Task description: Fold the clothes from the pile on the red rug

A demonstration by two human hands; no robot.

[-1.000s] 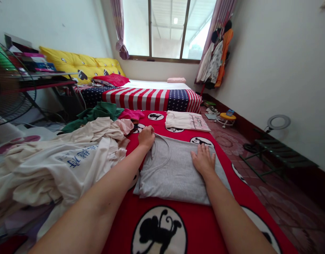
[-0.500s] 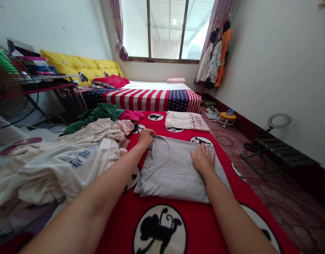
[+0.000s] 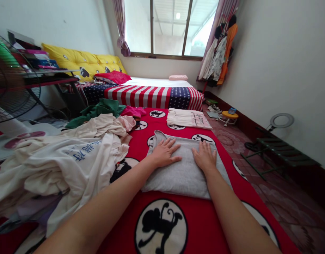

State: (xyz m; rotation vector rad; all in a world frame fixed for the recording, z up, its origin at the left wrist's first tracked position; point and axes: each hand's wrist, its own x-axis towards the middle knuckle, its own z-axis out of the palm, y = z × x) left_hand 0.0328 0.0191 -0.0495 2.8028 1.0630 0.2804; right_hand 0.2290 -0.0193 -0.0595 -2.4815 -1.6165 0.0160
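A grey T-shirt (image 3: 178, 180), folded into a flat block, lies on the red blanket (image 3: 120, 222) with black monkey figures in white circles. My left hand (image 3: 166, 152) rests flat on its left part, fingers spread. On its right part lies my right hand (image 3: 204, 157), also flat, fingers slightly apart. The shirt's neckline is out of sight. Beyond it, a folded white shirt (image 3: 183, 118) with pink print sits on the same blanket. To the left is a heap of loose clothes, with a cream shirt (image 3: 64, 169) bearing blue characters on top.
Green cloth (image 3: 104, 107) and pink cloth (image 3: 134, 112) lie at the heap's far end. A fan (image 3: 14, 81) stands at the left. On the right floor are a dark green folding stool (image 3: 284, 150) and a ring light (image 3: 282, 120). A bed with a flag-patterned cover (image 3: 138, 97) stands behind.
My left hand has let go of the shirt's neckline edge and moved right, onto the shirt. The neckline side is now folded over. My right hand stays on the shirt.
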